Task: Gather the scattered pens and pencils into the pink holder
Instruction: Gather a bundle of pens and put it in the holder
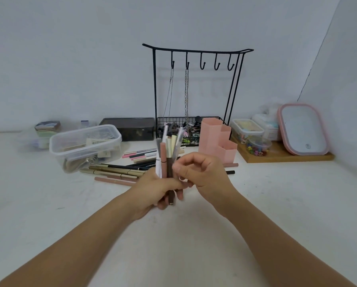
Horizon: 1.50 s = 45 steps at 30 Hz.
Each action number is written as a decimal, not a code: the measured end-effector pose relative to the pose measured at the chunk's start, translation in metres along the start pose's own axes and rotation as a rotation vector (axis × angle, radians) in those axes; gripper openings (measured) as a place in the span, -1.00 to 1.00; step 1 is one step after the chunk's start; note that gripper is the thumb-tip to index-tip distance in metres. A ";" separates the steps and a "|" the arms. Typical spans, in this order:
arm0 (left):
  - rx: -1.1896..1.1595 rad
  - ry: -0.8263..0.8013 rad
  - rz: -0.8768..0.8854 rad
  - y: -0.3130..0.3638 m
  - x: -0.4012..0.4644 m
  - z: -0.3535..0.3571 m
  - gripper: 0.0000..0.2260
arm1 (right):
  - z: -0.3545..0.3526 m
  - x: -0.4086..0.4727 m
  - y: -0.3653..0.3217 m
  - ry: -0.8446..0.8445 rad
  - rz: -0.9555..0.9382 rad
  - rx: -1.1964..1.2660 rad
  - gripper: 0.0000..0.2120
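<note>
My left hand (152, 189) grips an upright bundle of pens and pencils (168, 154) above the middle of the white table. My right hand (202, 172) sits right of the bundle with curled fingers, its fingertips pinching the bundle's stems. The pink holder (217, 139), with stepped hexagonal compartments, stands behind my right hand and looks empty. More pens and pencils (121, 168) lie scattered flat on the table to the left. A pink one (230, 165) and a black one (230, 172) poke out from behind my right hand.
A clear plastic box (84, 146) with small items stands at left. A black wire rack (194, 83) with hooks, chains and a basket is behind the holder. A dark box (130, 128), small tubs (248, 128) and a pink-rimmed mirror (301, 129) on a wooden tray (287, 157) sit at the back.
</note>
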<state>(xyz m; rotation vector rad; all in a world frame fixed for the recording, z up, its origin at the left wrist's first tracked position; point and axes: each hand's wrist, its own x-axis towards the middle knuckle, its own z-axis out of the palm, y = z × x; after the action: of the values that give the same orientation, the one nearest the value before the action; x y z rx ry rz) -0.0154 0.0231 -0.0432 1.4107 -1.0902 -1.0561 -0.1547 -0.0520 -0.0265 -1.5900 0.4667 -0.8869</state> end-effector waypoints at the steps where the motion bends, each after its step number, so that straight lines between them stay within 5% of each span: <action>1: -0.030 0.028 0.000 0.000 0.001 -0.001 -0.81 | -0.007 0.003 0.004 0.071 -0.015 -0.094 -0.92; 4: -0.091 0.093 0.019 0.000 0.005 -0.006 -0.71 | -0.042 0.013 0.019 0.240 -0.052 -0.662 -0.84; 7: -0.132 0.113 0.024 -0.001 0.006 -0.009 -0.66 | -0.063 0.010 0.028 0.153 0.124 -1.058 -0.67; 12: -0.156 0.125 0.008 0.000 0.006 -0.009 -0.68 | -0.061 0.012 0.029 0.065 0.168 -1.239 -0.79; 15: -0.196 0.113 -0.022 -0.001 0.007 -0.013 -0.72 | -0.063 0.013 0.030 0.068 0.177 -1.230 -0.72; 22: -0.209 0.016 -0.015 0.004 0.003 -0.011 -0.75 | -0.062 0.015 0.034 0.114 0.101 -1.172 -0.91; 29: -0.343 -0.019 -0.035 0.003 0.001 -0.003 -0.82 | -0.053 0.015 0.014 0.418 -0.334 -0.716 -0.90; 31: -0.361 -0.001 -0.012 0.003 0.002 0.000 -0.82 | -0.046 0.014 0.003 0.461 -0.270 -0.425 -0.88; 35: -0.266 0.092 0.066 -0.003 0.004 0.006 -0.62 | -0.026 0.007 -0.008 0.230 -0.044 0.083 -0.89; 40: 0.055 0.112 0.174 -0.010 0.005 0.008 -0.74 | -0.001 -0.003 0.008 0.069 0.151 0.388 -0.86; 45: 0.140 0.142 0.155 -0.010 0.006 0.008 -0.82 | -0.002 0.001 0.010 0.160 0.217 0.464 -0.75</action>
<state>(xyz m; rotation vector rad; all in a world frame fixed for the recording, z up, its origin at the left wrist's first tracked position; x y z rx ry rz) -0.0211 0.0161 -0.0546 1.4625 -1.1662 -0.7697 -0.1539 -0.0569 -0.0356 -1.0308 0.4934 -0.8834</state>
